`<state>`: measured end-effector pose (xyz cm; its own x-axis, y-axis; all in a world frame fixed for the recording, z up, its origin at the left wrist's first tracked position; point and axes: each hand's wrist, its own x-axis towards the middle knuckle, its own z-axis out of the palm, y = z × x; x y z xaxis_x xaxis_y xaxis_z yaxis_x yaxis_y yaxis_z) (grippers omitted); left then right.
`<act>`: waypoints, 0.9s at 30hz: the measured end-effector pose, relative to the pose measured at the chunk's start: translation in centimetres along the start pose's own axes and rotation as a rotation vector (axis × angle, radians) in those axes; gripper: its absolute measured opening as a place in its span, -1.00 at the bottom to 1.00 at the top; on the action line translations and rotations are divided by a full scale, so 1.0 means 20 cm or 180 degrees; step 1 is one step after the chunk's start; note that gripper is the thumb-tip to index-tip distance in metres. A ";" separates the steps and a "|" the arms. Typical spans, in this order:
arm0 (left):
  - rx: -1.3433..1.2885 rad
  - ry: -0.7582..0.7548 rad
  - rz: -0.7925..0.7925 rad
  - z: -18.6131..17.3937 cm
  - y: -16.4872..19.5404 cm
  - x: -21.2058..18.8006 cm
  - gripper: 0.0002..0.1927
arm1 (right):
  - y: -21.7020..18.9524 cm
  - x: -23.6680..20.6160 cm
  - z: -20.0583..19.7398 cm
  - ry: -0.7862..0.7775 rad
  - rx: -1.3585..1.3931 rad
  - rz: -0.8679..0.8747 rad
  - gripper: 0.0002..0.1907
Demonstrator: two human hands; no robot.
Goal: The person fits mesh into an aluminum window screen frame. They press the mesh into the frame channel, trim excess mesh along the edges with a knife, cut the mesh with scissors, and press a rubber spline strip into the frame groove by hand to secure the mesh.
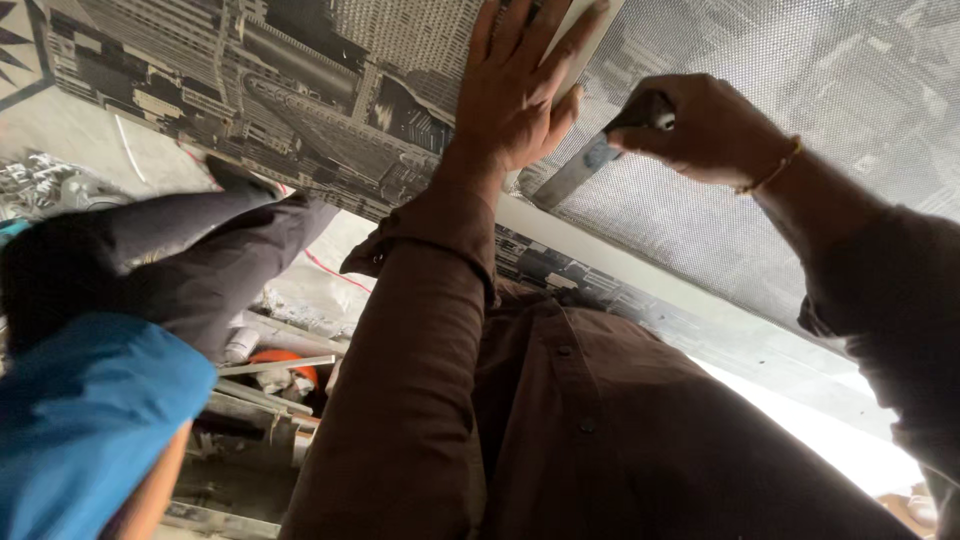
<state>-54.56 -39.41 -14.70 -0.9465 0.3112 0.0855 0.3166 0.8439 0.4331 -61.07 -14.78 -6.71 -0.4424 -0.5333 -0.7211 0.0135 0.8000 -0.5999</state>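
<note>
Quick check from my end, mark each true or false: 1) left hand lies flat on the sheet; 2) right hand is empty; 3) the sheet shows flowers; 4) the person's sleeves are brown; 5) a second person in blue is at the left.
1) True: the left hand is spread flat on the printed sheet.
2) False: the right hand grips a flat-bladed tool against the sheet.
3) False: it shows black-and-white city buildings.
4) True: both brown sleeves show.
5) True: a blue-clad person is at the left edge.
</note>
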 end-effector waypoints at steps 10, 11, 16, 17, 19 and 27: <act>0.0072 -0.0009 -0.0001 -0.01 0.02 0.01 -0.17 | -0.05 0.09 -0.08 -0.0332 -0.0004 0.0031 -0.62; 0.0051 -0.0046 -0.0012 -0.02 0.02 0.01 -0.18 | -0.08 0.08 -0.07 -0.0418 0.0012 0.0020 -0.61; 0.0022 0.0117 -0.0053 -0.03 0.02 0.01 -0.21 | -0.52 -0.18 0.11 -0.0123 -0.1047 0.0384 -0.67; -0.0016 0.0144 -0.0087 -0.03 0.02 0.01 -0.21 | -0.59 -0.21 0.12 -0.0344 -0.1402 0.0406 -0.65; -0.0028 0.0073 -0.0073 -0.03 0.01 0.01 -0.21 | -0.64 -0.22 0.13 -0.0771 -0.2090 0.0420 -0.58; 0.0076 0.0236 0.0094 -0.01 -0.01 -0.01 -0.18 | 0.08 -0.12 0.03 0.0129 0.0437 -0.0404 -0.74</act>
<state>-54.55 -39.77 -14.68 -0.9385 0.3037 0.1644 0.3450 0.8453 0.4079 -59.46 -12.40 -6.17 -0.4840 -0.6138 -0.6237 0.0762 0.6805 -0.7288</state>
